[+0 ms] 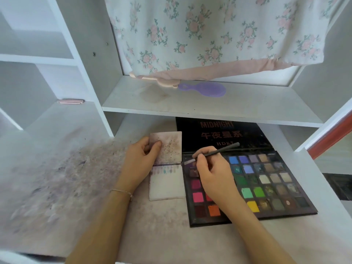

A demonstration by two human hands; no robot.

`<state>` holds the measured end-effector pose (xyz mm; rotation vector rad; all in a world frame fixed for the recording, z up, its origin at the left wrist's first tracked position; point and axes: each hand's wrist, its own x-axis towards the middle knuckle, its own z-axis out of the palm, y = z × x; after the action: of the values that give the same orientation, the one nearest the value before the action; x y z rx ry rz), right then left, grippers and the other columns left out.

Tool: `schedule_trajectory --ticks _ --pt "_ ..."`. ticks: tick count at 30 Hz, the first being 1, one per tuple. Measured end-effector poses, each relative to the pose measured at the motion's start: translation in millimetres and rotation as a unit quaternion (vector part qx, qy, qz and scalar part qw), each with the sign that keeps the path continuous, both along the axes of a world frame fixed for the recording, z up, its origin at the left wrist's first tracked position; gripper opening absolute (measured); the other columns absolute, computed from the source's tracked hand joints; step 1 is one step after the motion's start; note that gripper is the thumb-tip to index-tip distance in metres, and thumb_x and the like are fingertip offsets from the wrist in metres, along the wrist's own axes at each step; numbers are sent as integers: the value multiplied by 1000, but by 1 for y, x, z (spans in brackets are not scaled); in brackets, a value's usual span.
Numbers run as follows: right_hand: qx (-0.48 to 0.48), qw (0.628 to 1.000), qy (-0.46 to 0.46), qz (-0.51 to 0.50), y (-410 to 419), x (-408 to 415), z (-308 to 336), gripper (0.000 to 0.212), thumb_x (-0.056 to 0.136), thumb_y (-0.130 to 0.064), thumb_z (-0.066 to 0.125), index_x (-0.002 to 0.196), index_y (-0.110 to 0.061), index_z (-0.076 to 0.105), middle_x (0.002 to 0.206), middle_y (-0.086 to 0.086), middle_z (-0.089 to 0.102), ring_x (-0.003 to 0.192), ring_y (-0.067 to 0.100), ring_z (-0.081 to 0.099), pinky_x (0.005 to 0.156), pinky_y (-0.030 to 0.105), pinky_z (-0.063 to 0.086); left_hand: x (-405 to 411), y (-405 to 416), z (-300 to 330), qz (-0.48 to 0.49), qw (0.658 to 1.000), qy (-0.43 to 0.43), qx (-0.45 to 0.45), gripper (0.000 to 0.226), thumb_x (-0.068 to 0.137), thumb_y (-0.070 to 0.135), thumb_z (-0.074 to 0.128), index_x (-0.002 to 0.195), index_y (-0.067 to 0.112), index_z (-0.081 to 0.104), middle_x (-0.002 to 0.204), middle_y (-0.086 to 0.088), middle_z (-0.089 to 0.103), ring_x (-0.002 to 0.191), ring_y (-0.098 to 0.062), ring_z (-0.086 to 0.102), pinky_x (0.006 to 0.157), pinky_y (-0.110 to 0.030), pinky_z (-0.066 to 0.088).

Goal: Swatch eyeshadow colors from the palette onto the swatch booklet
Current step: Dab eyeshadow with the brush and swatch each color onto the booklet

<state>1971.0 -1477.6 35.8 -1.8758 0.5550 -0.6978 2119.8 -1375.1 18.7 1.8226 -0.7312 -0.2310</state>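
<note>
Head view, left hand: I saw the left hand (142, 159) lying on the swatch booklet (166, 175), fingers curled, thumb pressed down on the upper, speckled page – pinning it flat and open, not lifting it.

Head view, right hand: the right hand (213, 172) was closed in a pen-style pinch around a dark brush (215, 152), its pale tip pointing left and hovering at the top-left corner of the palette (282, 180); I could not tell whether the tip touched a pan.

Head view, booklet: it lay open on the stained desk (76, 178), just beside the palette's left edge. The lower page carried one row of small swatches along its top; the rest was blank.

Head view, palette: open on the desk with its black lid (219, 134) tilted back under the shelf (209, 103), where a purple hairbrush (204, 89) rested. My right hand covered several pans.

Step in hand: as I judged it, loading the brush with colour from a dark pan near that corner.

Next move: it would call for a short carry left to the lower page and a light stroke beside or below the existing row – while the left hand kept the booklet from shifting.
</note>
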Motion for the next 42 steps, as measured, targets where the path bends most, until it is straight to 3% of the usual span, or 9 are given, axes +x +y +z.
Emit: schedule_trajectory --ticks 5,12,18,25,31,36,42 --pt "-12 999 34 13 0 9 -5 23 89 -10 47 74 -27 51 48 -11 53 41 1 43 39 10 32 2 -1 -2 -5 1000 6 -3 15 90 24 53 93 14 64 86 12 67 77 6 62 65 -11 50" --pt "-22 998 48 21 -2 10 -9 21 89 -14 49 74 -28 52 53 -5 52 45 -1 47 41 9 36 2 -1 -4 -1 1000 16 -5 9 90 25 54 87 24 62 83 14 67 76 1 64 65 -15 53" --pt "-27 998 51 27 -2 11 -10 18 89 -15 49 75 -27 53 58 -2 56 51 1 50 44 11 39 2 -1 -3 2 1000 21 -6 11 89 25 54 89 19 64 85 7 70 79 -10 67 70 -24 55" --pt "-39 995 76 50 -1 10 -9 20 89 -13 48 74 -26 51 46 -10 49 44 -3 48 40 9 35 1 0 -1 -1 1000 24 -6 13 90 23 54 92 16 65 88 3 71 81 -11 67 74 -31 56" --pt "-50 994 83 49 -1 11 -8 19 89 -13 48 74 -24 51 51 -8 47 46 -3 47 42 10 36 1 0 0 1 1000 12 5 22 90 26 54 91 7 64 88 -13 70 82 -29 66 75 -45 54" --pt "-51 995 74 49 -1 11 -7 19 89 -12 48 75 -24 51 51 -9 46 47 -4 48 43 9 36 0 0 1 0 1000 18 -3 11 90 24 54 88 18 64 85 3 71 79 -13 67 73 -33 56" --pt "-43 994 80 55 0 11 -7 21 89 -11 48 72 -24 49 50 -8 44 44 -2 46 42 10 35 -1 0 1 1 1000 21 -1 12 90 23 54 87 17 64 84 0 71 78 -16 67 72 -33 55"
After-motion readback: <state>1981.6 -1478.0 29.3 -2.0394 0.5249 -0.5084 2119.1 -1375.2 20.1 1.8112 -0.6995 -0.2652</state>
